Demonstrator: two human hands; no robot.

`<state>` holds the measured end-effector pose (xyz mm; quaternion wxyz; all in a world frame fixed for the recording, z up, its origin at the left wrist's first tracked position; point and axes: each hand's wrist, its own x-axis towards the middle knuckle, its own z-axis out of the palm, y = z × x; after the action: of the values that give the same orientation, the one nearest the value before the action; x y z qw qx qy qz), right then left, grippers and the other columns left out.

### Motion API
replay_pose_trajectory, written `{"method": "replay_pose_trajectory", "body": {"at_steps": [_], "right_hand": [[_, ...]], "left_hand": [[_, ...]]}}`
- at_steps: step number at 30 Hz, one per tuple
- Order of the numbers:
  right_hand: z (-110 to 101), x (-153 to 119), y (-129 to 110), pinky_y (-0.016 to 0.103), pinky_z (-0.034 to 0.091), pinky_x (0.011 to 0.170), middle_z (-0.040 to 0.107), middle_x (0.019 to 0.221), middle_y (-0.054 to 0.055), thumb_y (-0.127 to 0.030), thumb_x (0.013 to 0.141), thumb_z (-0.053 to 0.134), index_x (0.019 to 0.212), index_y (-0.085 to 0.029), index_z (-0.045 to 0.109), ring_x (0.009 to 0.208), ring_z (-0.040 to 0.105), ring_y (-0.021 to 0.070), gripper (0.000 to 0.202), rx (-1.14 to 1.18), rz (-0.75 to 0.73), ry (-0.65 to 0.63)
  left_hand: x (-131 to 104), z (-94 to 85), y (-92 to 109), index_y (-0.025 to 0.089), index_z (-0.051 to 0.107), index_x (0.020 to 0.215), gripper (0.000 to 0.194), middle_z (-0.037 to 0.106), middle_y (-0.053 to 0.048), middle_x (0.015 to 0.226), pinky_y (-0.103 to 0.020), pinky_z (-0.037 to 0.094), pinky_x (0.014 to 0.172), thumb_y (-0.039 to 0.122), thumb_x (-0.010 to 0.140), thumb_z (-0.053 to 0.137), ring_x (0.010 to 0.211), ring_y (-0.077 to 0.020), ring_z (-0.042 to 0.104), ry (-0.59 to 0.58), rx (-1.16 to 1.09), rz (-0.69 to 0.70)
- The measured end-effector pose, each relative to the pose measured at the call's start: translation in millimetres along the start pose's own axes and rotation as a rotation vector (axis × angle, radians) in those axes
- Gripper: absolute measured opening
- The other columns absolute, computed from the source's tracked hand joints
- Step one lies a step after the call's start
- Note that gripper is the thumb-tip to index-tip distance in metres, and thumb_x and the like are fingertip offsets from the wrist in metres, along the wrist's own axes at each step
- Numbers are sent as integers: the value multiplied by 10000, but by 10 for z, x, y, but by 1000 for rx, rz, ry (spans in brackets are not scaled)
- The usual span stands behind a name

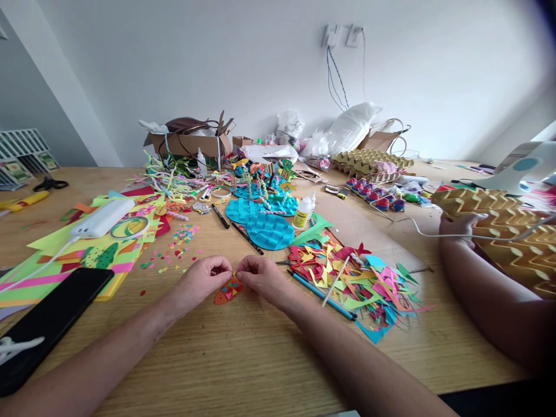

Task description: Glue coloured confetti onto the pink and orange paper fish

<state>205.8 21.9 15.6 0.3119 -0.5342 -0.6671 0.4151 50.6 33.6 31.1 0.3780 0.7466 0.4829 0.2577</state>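
Note:
An orange paper fish (228, 291) covered with small coloured paper bits lies low in front of me, its head pointing to the lower left. My left hand (211, 273) is closed in a pinch at the upper, tail end of the fish. Against it, my right hand (259, 277) pinches the same end, the fingertips of both hands nearly touching. A bit of yellow shows between the fingertips; the rest of that end is hidden. Small paper confetti (186, 233) is scattered beyond my left hand. Blue oval paper pieces (272, 231) lie just past both hands.
Paper scraps (347, 278) and blue pens (321, 295) lie right of my hands, near a glue bottle (301, 216). Leftward are coloured sheets (43, 255), a white power strip (102, 219) and a black phone (56, 324). At right, another person's hand (458, 226) holds a golden egg tray (508, 237).

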Motion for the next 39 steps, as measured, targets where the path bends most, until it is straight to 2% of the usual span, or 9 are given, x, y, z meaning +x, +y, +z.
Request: {"method": "replay_pose_trajectory", "body": {"at_steps": [5,9,15,20,30,39], "right_hand": [[-5,8,43,178,308,463,497,561,-47,-162,704,517,715,-153,594,514,426,73,78,9,-15,-23],[-128,18,25,180,316,489,518,584,-37,-117,704,505,709,-150,592,552,447,82,94,-165,-82,-44],[-303,135,-104,199,334,560,593,727,19,-85,712,500,741,-152,618,669,502,118,139,-636,-261,-267],[-218,294,-250,205,336,563,599,816,40,-81,698,509,737,-161,634,710,513,135,154,-738,-312,-441],[-158,495,-337,202,329,527,617,729,24,-86,686,545,741,-171,656,624,509,123,150,-865,-334,-668],[-145,533,-427,207,333,543,650,841,63,-122,727,500,846,-146,656,712,544,149,197,-959,-321,-764]], "left_hand": [[-25,-23,-50,176,556,639,143,568,20,616,-233,413,573,285,672,469,620,-151,531,-26,10,2],[-182,-68,-147,195,572,687,128,585,10,678,-235,401,592,219,725,453,649,-150,533,-44,229,108],[-454,-49,-320,195,594,823,232,605,-36,855,-282,427,738,153,813,367,818,-172,540,-86,451,361],[-491,10,-407,191,590,870,271,599,-40,916,-290,447,773,125,840,329,859,-167,535,-29,507,446],[-479,2,-413,171,590,876,306,595,-55,907,-297,457,758,83,832,300,845,-178,537,-23,554,482],[-477,11,-425,164,582,866,297,587,-51,899,-302,462,754,74,833,301,843,-173,533,-27,563,484]]}}
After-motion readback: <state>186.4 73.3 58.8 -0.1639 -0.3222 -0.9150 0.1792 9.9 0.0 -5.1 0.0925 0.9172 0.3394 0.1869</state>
